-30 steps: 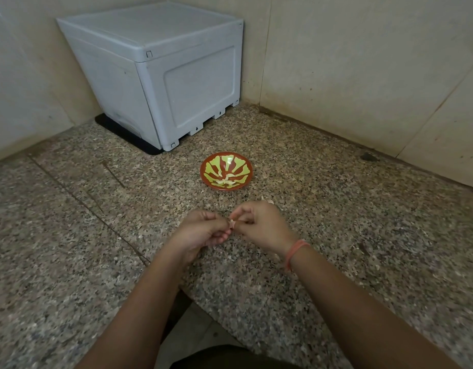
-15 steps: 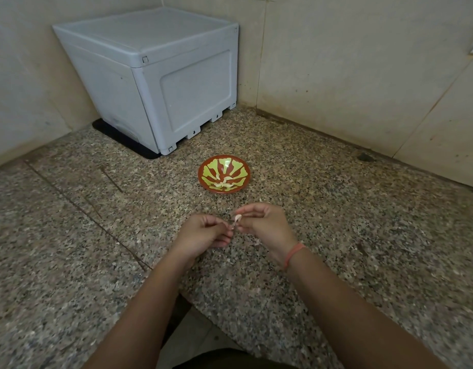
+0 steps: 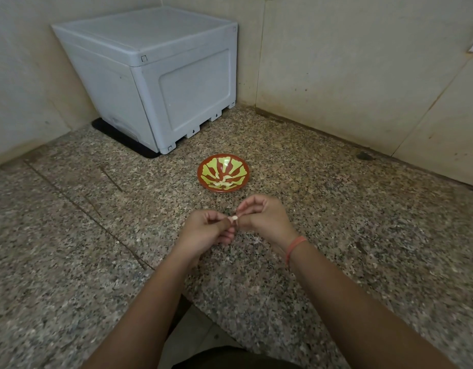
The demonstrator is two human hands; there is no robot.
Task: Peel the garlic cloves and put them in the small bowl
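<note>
On the speckled stone desk (image 3: 336,235), far back in the corner where two walls meet, stands a big grey box (image 3: 155,75) with a black mat (image 3: 118,137) under it. Two bare arms reach out from the bottom of the view and come together over the middle of the desk. The left hand (image 3: 203,233) is turned with its back to the left, and its fingers (image 3: 224,237) are curled in under the thumb. The right hand (image 3: 264,217) is a bit higher, with its fingers curled over the top, and it has a thin orange band (image 3: 295,247) on the wrist. Half a second ago there was a small gap between the two hands, and the right one held the garlic by itself. Now the hands touch again, like they did one second ago. The small bowl (image 3: 246,169) is red with green stripes and sits on the desk just past the hands, in the same spot as before. Some peeled white cloves (image 3: 224,182) lie in it, near the front side. The garlic clove (image 3: 234,218) is not in the bowl. It is up above the desk, right between the two hands, and the fingertips of both hands pinch it. Its long side seems to go across from one hand to the other. It is too small to tell which end is the pointy one.
</note>
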